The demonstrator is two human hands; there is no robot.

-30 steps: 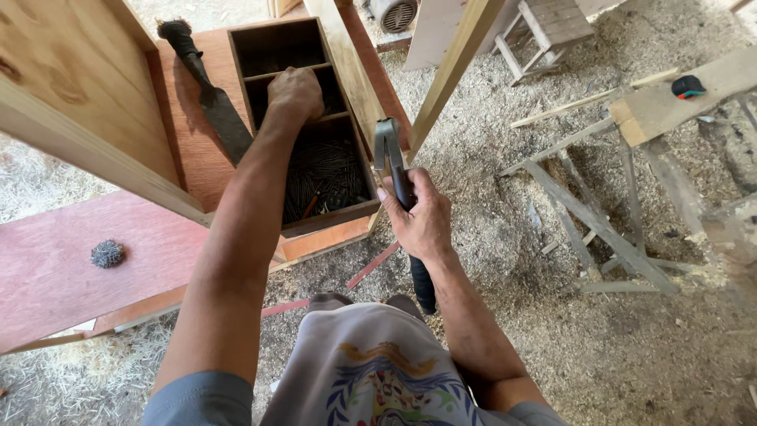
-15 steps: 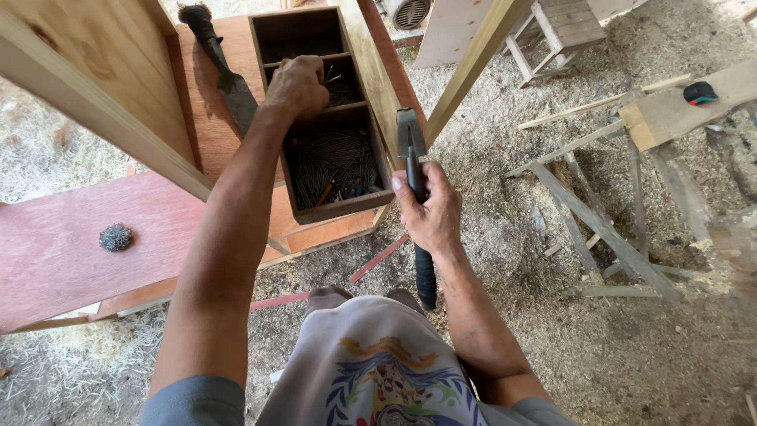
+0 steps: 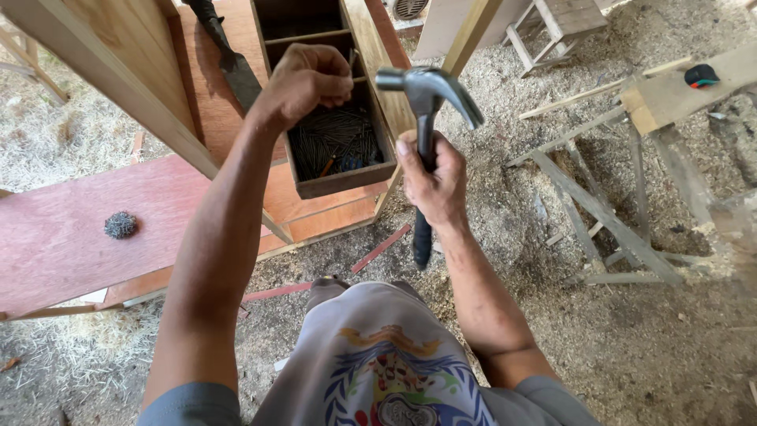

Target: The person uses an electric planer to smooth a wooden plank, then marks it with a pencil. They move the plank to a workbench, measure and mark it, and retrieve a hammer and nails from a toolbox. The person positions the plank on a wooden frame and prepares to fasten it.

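Fingers of the left hand [image 3: 303, 79] are curled tight, pinching a nail [image 3: 352, 60] whose tip pokes out past the knuckles; how many nails sit inside the fist cannot be told. The hand hovers over the box [image 3: 341, 183], a narrow wooden tray with dividers, its near compartment heaped with dark nails [image 3: 335, 140] and a few coloured bits. Fingers of the right hand [image 3: 434, 177] wrap fully round the handle of a hammer [image 3: 426, 87], thumb laid up along the shaft, steel claw head upright, just right of the box and level with the left fist, black grip end sticking out below the palm. The box rests on a reddish board [image 3: 71, 205], with pale planks [image 3: 118, 71] rising beside it. A blade [image 3: 229, 55] lies left of the box. A grey wad [image 3: 121, 225] sits alone on the board, well apart. To the right, a slatted trestle [image 3: 607, 213] stands on floor [image 3: 670, 331] thick with sawdust.
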